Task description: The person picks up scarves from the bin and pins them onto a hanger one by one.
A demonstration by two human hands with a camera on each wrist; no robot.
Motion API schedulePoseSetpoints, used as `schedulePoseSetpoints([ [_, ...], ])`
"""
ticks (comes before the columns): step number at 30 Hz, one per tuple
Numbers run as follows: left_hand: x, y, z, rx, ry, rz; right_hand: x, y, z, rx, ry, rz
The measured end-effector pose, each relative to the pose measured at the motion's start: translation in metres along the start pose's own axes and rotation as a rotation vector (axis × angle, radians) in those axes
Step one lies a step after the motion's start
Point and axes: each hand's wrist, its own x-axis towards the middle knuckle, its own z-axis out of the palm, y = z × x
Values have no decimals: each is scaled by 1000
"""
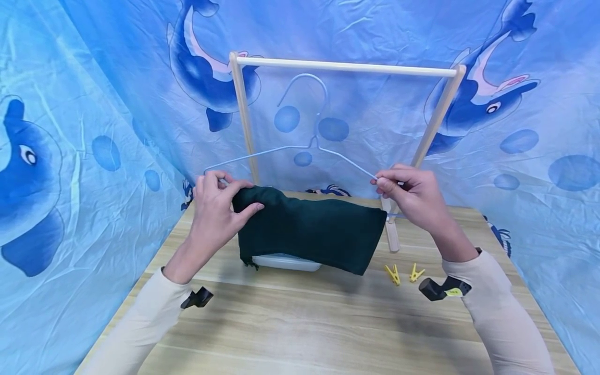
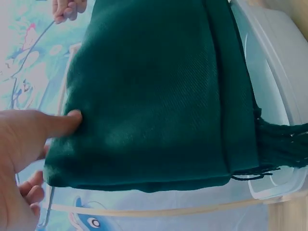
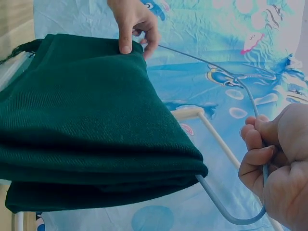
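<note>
A folded dark green scarf (image 1: 309, 229) with a fringe hangs over the lower bar of a pale blue wire hanger (image 1: 315, 140), whose hook points up. My left hand (image 1: 213, 208) is at the hanger's left end and pinches the scarf's upper edge. Its thumb lies on the cloth, and the other fingers are partly hidden behind. With its fingers curled round the wire, my right hand (image 1: 414, 195) grips the hanger's right shoulder. Near that hand, the right wrist view shows the bare bend of the wire past the scarf's edge.
Behind the hanger stands a wooden rack with a horizontal rod (image 1: 347, 66). A white plastic container (image 1: 288, 263) sits beneath the scarf, partly covered by it. Two yellow clothespins (image 1: 392, 275) lie on the wooden table (image 1: 300, 323) at the right. Blue dolphin-print curtains (image 1: 117, 78) surround the table.
</note>
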Motion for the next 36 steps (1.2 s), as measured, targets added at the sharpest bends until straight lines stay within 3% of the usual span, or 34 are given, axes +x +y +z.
schedulePoseSetpoints([
  [7,4,7,9,-31,-143,133,2,1,2,-4,-2,-7],
  [10,5,6,14,-31,-141,186,3,1,2,-4,-1,-8],
  [15,5,3,15,8,-131,209,2,2,2,-4,-2,-3],
  [21,7,13,14,76,-222,175,2,2,3,0,-14,13],
  [24,11,23,18,37,-279,194,2,2,4,-9,-14,15],
  [28,17,35,29,-43,-360,281,3,2,6,-11,-16,9],
  [32,22,40,40,-55,-341,370,3,2,8,8,-19,-2],
  [36,23,40,48,-51,-285,399,2,3,8,14,-21,-10],
])
